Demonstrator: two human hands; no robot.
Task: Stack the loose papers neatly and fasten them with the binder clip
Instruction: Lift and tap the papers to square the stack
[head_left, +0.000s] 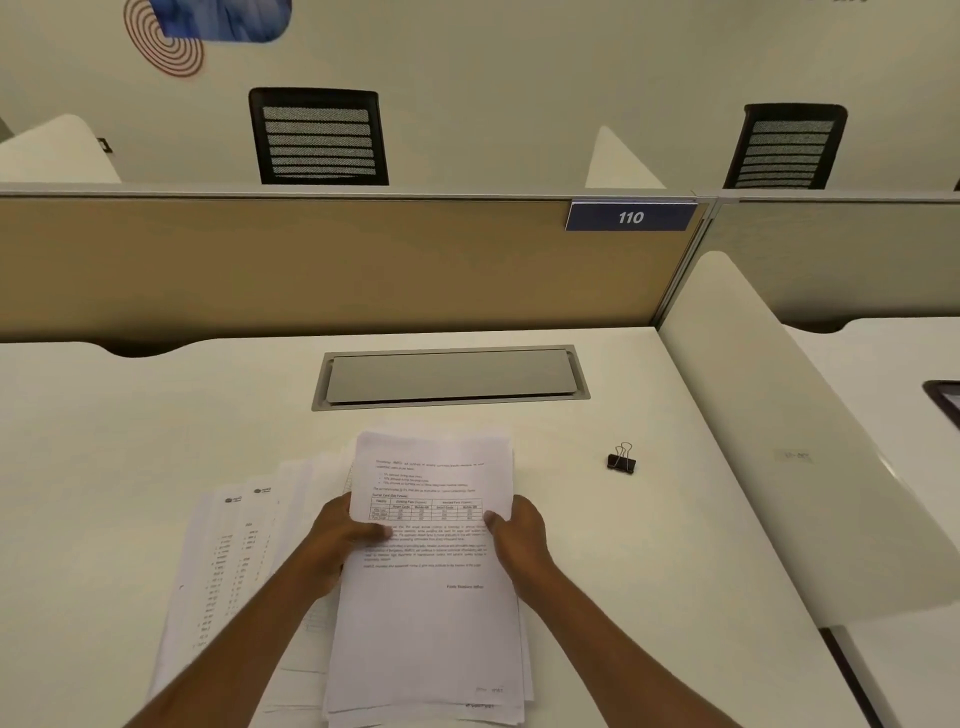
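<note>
A stack of printed white papers (431, 613) lies on the white desk (130, 441) in front of me. My left hand (335, 540) grips its left edge, thumb on top of the top sheet. My right hand (519, 540) grips the right edge the same way. More loose sheets (228, 561) fan out to the left, partly under the stack. A black binder clip (621, 459) with silver handles stands on the desk to the right of the papers, apart from both hands.
A grey cable-tray lid (451, 375) is set into the desk behind the papers. A tan partition (311, 260) with a "110" sign (630, 216) closes the back; a white side divider (769, 415) bounds the right. Two black chairs (318, 136) stand beyond.
</note>
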